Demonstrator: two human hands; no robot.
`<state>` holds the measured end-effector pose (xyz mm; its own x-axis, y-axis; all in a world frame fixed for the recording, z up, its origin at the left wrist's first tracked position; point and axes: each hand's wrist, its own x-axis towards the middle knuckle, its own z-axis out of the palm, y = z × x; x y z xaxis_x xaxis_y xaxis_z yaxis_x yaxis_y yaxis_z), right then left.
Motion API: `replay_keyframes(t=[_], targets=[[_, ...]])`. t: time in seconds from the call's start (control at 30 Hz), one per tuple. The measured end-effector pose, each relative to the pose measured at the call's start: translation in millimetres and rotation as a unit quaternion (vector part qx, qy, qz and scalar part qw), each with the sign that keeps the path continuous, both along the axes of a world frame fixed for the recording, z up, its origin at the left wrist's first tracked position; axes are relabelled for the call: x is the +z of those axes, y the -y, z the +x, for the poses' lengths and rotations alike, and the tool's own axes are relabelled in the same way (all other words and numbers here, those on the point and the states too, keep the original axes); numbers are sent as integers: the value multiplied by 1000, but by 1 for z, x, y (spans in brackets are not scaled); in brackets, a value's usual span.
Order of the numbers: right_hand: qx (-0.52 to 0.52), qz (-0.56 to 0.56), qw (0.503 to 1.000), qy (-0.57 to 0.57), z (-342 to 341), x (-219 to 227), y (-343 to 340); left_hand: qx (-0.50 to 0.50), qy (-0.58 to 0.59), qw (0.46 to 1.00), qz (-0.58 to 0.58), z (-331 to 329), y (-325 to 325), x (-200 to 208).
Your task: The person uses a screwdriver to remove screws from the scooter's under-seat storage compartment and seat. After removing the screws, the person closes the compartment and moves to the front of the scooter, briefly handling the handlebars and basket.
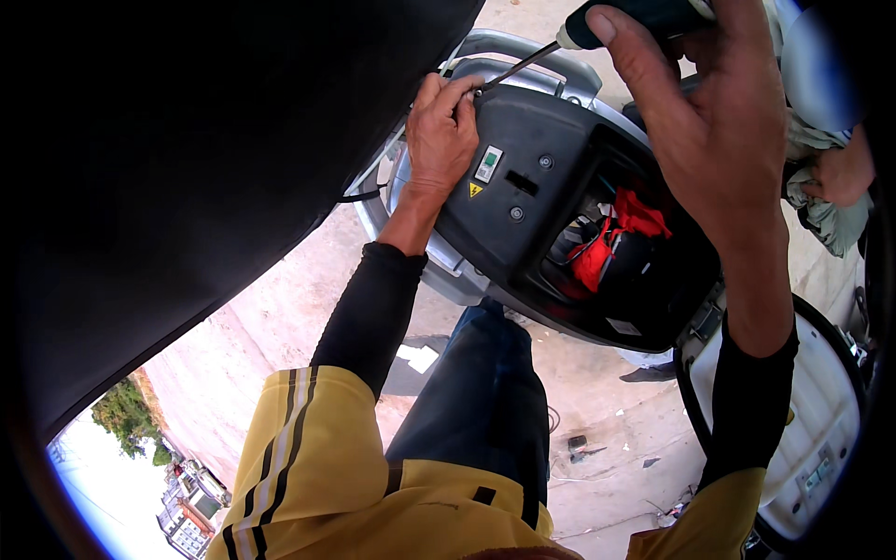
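At the far left we see a black sheet (pixel 187 177). Next, our left hand (pixel 441 133) is at the edge of the scooter's black cover (pixel 509 135), its fingertips beside the screwdriver's tip; whether they pinch it, we cannot tell. The screwdriver (pixel 525 65) slants up to the right from that edge. Below it, red cloth (pixel 590 264) lies in the storage bin (pixel 667 303). Our right hand (pixel 714 131), apart from the left, grips the screwdriver's dark handle. Farther right, the seat lid (pixel 807 411) hangs tipped back, below another person's hand (pixel 845 173) touching grey-green cloth (pixel 826 219).
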<state>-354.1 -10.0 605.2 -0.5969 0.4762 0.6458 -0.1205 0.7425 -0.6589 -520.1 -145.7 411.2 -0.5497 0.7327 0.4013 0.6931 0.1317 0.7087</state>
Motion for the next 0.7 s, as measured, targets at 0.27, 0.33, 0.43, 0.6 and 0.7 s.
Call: replay_keyframes(t=[0.27, 0.33, 0.43, 0.6, 0.7], targets=[[-71, -8, 982, 176, 2, 32, 22, 4, -12, 1000, -4, 5, -3, -6], [-39, -107, 980, 166, 5, 34, 14, 7, 5, 1000, -14, 5, -2, -10], [-14, -137, 982, 130, 8, 12, 3, 6, 9, 1000, -23, 8, -5, -9], [-64, 19, 988, 139, -2, 21, 19, 5, -26, 1000, -12, 7, -6, -9], [4, -19, 997, 73, -3, 3, 2, 8, -34, 999, -15, 6, -8, -9]])
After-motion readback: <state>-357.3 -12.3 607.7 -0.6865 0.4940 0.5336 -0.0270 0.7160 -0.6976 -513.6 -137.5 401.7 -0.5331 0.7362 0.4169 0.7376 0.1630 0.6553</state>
